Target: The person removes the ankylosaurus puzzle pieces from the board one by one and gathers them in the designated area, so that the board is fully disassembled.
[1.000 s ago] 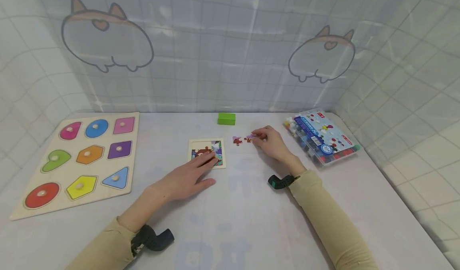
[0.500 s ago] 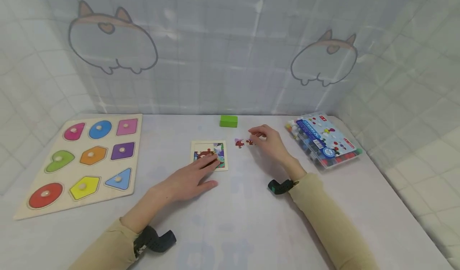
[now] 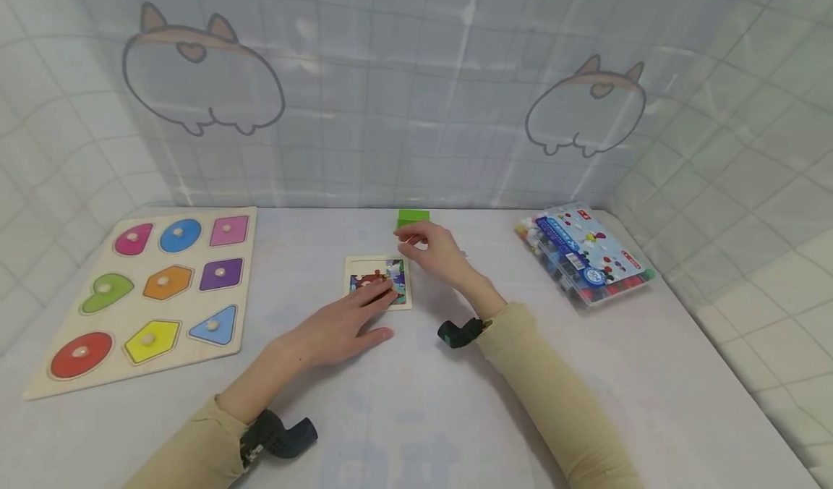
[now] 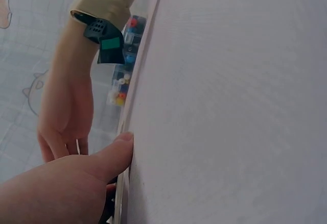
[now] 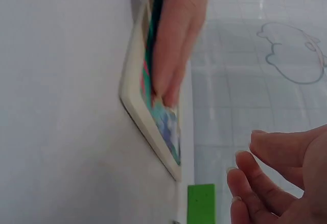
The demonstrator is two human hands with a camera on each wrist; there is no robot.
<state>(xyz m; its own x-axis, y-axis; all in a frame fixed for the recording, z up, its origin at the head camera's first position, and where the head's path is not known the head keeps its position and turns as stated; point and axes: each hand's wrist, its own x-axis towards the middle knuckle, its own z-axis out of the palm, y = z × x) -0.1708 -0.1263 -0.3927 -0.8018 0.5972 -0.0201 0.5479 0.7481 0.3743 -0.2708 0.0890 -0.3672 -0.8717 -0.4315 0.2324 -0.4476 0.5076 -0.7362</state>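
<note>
Flat on a small framed jigsaw (image 3: pixel 404 304) lie the fingertips of my left hand (image 3: pixel 341 328), its thumb out on the table. Brown, blue and green pieces show in the frame, with a bare area at its upper left. My right hand (image 3: pixel 441 255) hovers just right of the frame's upper corner. In the right wrist view its thumb and fingers (image 5: pixel 278 183) are bent and apart, with no piece visible between them. A bit of a loose piece (image 3: pixel 464 254) shows behind the right hand; the rest is hidden.
A green block (image 3: pixel 413 217) stands behind the right hand. At the left lies a wooden shape board (image 3: pixel 244 297) with knobbed pieces. A clear box of colourful beads (image 3: pixel 588 254) lies at the right. A patterned cloth wall (image 3: pixel 403 113) rises behind the table.
My right hand has moved left from the loose pieces to beside the framed jigsaw, and now covers most of those pieces from view. My left hand stays on the frame.
</note>
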